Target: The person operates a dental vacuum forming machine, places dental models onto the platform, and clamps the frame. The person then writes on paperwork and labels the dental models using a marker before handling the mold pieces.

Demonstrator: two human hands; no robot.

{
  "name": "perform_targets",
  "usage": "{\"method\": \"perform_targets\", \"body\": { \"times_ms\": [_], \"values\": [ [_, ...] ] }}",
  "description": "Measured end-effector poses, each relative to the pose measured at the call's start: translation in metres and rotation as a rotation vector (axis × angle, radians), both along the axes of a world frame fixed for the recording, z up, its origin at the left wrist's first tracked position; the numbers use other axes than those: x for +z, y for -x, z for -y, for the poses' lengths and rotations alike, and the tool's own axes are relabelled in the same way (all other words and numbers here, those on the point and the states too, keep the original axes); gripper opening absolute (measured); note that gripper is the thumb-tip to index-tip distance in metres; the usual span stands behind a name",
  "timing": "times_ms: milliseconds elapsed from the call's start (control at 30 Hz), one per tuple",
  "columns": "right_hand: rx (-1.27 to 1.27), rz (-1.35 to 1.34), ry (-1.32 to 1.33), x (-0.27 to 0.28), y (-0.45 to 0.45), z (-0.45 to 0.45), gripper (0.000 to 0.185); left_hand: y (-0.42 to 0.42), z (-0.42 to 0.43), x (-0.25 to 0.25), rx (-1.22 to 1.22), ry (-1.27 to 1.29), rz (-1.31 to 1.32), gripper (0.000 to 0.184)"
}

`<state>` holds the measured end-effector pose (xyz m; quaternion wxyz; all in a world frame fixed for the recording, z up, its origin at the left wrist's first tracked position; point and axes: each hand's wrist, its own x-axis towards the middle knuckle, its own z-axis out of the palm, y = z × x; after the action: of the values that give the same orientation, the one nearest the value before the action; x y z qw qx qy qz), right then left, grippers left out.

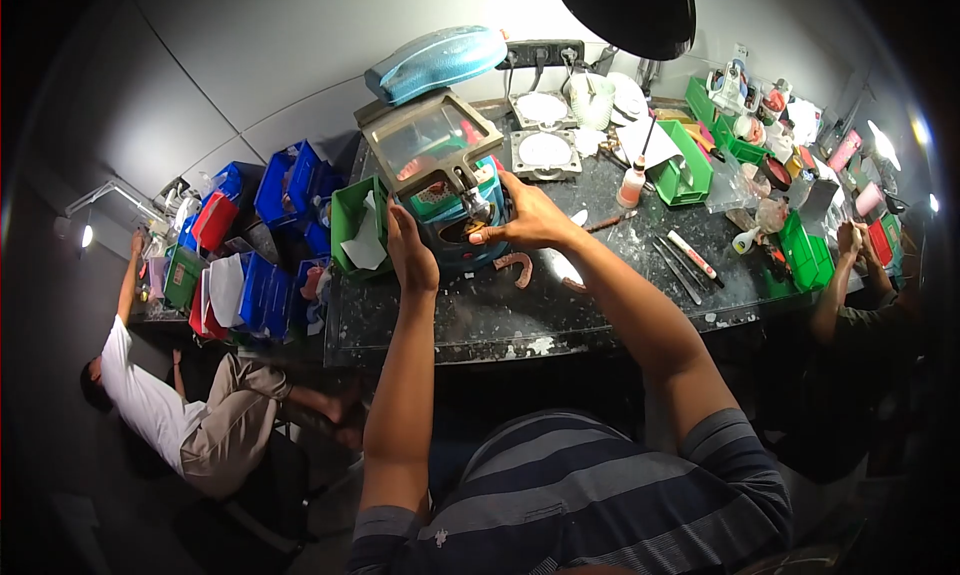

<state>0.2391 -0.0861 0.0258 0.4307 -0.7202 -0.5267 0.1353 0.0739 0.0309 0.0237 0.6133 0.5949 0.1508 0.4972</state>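
A blue benchtop machine (pixel 450 240) with a metal-framed clear window lid (pixel 425 140) stands on the dark bench in front of me. My left hand (pixel 412 250) lies along its left side, with the fingertips partly hidden by the lid frame. On the other side, my right hand (pixel 528 215) holds the machine, thumb across the front near a shiny metal fitting (pixel 478 210). Reddish shapes show through the window, too unclear to name. A pink U-shaped denture piece (pixel 515 270) lies on the bench just below my right hand.
Green bins (pixel 358 225) and blue bins (pixel 288 180) stand to the left. White plaster moulds (pixel 545 153), a pink bottle (pixel 631 187), a marker (pixel 692 253) and slim tools (pixel 677 271) lie right. A black lamp (pixel 630 10) hangs above. People sit at both sides.
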Motion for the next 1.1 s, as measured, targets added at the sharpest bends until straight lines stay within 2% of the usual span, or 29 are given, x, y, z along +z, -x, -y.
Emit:
{"method": "perform_targets", "body": {
  "times_ms": [67, 100, 133, 200, 233, 267, 333, 400, 433, 467, 533, 567, 667, 733, 800, 867, 1000, 1100],
  "values": [
    [0.006, -0.004, 0.032, 0.003, 0.003, 0.007, 0.116, 0.004, 0.008, 0.007, -0.032, 0.01, 0.008, 0.08],
    [-0.048, 0.022, 0.068, 0.008, 0.01, 0.013, 0.099, 0.006, 0.01, 0.009, -0.044, 0.01, 0.01, 0.079],
    [-0.049, 0.017, 0.07, 0.005, 0.016, 0.019, 0.099, 0.008, 0.011, 0.01, -0.052, 0.011, 0.008, 0.079],
    [-0.171, 0.121, 0.255, -0.001, 0.025, 0.034, 0.077, 0.012, 0.012, 0.004, -0.057, 0.009, 0.007, 0.078],
    [-0.136, 0.256, 0.242, -0.007, 0.032, 0.043, 0.056, 0.016, 0.01, -0.004, -0.01, -0.021, 0.0, 0.071],
    [-0.14, 0.38, 0.298, -0.014, 0.039, 0.049, 0.046, 0.02, 0.008, -0.013, 0.036, -0.048, -0.012, 0.065],
    [-0.181, 0.399, 0.262, -0.024, 0.052, 0.06, 0.034, 0.027, 0.018, -0.03, 0.075, -0.071, -0.033, 0.058],
    [-0.166, 0.323, 0.255, -0.027, 0.05, 0.065, 0.03, 0.035, 0.035, -0.045, 0.217, -0.183, -0.102, 0.047],
    [-0.147, 0.256, 0.242, -0.028, 0.048, 0.066, 0.025, 0.04, 0.045, -0.043, 0.384, -0.317, -0.257, 0.04],
    [-0.147, 0.252, 0.247, -0.03, 0.045, 0.067, 0.025, 0.044, 0.055, -0.041, 0.431, -0.416, -0.307, 0.032],
    [0.03, 0.083, 0.121, -0.032, 0.042, 0.069, 0.024, 0.048, 0.066, -0.042, 0.333, -0.569, -0.322, 0.023],
    [0.102, 0.091, 0.088, -0.032, 0.04, 0.074, 0.023, 0.047, 0.071, -0.042, 0.215, -0.557, -0.359, 0.015],
    [-0.02, 0.083, -0.039, -0.015, 0.045, 0.093, 0.025, 0.047, 0.076, -0.044, -0.068, -0.678, -0.495, 0.025],
    [-0.138, 0.211, -0.07, -0.014, 0.034, 0.117, 0.034, 0.052, 0.076, -0.038, -0.227, -0.757, -0.644, 0.033],
    [-0.231, 0.26, 0.123, -0.008, 0.033, 0.144, 0.045, 0.055, 0.075, -0.039, -0.264, -0.819, -0.673, 0.034],
    [-0.293, 0.24, 0.197, -0.01, 0.038, 0.163, 0.043, 0.057, 0.075, -0.038, -0.272, -0.785, -0.678, 0.032],
    [-0.242, 0.208, 0.082, -0.033, 0.037, 0.174, 0.046, 0.053, 0.078, -0.043, -0.266, -0.732, -0.677, 0.025],
    [-0.27, -0.036, 0.133, -0.028, 0.035, 0.17, 0.053, 0.052, 0.083, -0.045, -0.243, -0.73, -0.682, 0.023]
  ]
}}
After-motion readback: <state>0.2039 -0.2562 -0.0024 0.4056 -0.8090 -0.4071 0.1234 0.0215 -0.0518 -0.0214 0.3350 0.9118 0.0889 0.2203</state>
